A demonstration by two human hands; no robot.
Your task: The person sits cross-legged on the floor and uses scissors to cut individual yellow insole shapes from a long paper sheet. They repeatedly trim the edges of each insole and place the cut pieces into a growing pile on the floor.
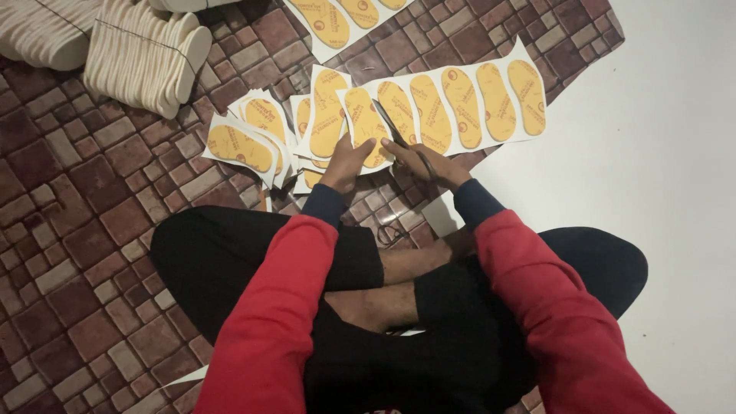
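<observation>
Lying on the brick-patterned floor mat (pixel 92 199), centre far: white sheet (pixel 452 103) printed with yellow insole shapes, partly cut. Left hand (pixel 346 161) pressed flat on its near-left end; right hand (pixel 425 162) closed around dark scissors (pixel 395 126).

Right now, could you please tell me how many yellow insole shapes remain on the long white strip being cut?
6 on the strip: side by side, from the scissors rightwards to its far end.

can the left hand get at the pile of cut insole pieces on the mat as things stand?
Probably yes. The left hand rests on the sheet of yellow insoles, and the cut pile lies just to its left on the brick-pattern mat, with nothing between them.
</observation>
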